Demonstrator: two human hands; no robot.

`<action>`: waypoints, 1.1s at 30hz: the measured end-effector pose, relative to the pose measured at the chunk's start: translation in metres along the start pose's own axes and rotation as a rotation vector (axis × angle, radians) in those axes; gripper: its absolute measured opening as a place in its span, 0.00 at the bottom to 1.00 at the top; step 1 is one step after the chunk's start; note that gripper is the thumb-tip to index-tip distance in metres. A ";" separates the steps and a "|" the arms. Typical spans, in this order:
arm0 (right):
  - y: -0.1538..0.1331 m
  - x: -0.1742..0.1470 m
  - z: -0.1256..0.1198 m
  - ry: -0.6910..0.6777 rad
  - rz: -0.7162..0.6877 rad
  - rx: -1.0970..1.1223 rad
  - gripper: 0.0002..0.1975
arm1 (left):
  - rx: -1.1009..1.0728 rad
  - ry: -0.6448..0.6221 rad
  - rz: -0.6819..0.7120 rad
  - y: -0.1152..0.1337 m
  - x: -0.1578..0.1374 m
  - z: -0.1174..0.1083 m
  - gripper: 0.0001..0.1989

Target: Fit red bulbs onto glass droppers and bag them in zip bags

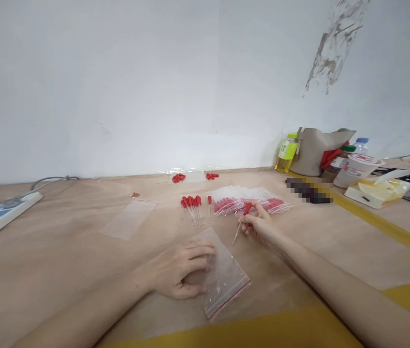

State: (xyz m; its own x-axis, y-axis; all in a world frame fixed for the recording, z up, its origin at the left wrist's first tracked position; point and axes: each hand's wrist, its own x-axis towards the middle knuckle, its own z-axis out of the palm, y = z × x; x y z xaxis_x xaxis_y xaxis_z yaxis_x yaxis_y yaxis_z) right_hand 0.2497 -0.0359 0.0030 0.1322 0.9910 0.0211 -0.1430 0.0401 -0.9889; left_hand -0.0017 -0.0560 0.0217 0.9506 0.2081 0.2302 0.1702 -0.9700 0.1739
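Note:
Between the fingers of my right hand [259, 223] is a dropper [247, 209] with a red bulb, its thin clear tube slanting down to the left. My left hand [185, 268] lies with fingers apart over the left edge of a clear zip bag [228, 275], whose red-lined end points toward me. Several more red-bulbed droppers [192, 205] lie in a group beyond my left hand, and a single dropper [210, 205] rests a little to their right. Behind my right hand, filled zip bags [226, 203] with red contents overlap in a row.
Another clear bag [130, 218] lies flat to the left. Loose red bulbs [178, 178] sit on plastic by the wall. A power strip [7, 212] is at far left. At right stand a yellow-green bottle [286, 153], a grey container [308, 152], a cup [357, 170] and a tissue pack [377, 191].

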 end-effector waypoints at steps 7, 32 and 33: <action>0.002 0.000 0.002 -0.023 -0.041 0.084 0.24 | 0.115 -0.112 -0.057 0.010 -0.001 -0.009 0.22; 0.015 -0.013 0.023 0.019 0.072 0.222 0.13 | 0.040 0.038 -0.519 -0.006 -0.014 0.016 0.24; 0.015 -0.012 0.023 0.017 0.070 0.220 0.13 | 0.037 0.038 -0.518 -0.005 -0.014 0.015 0.24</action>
State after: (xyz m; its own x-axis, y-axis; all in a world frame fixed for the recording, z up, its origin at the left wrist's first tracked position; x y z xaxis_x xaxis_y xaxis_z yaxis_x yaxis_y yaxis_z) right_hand 0.2236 -0.0443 -0.0088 0.1307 0.9901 -0.0509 -0.3629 0.0000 -0.9318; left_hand -0.0117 -0.0554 0.0033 0.7295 0.6656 0.1578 0.6255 -0.7424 0.2400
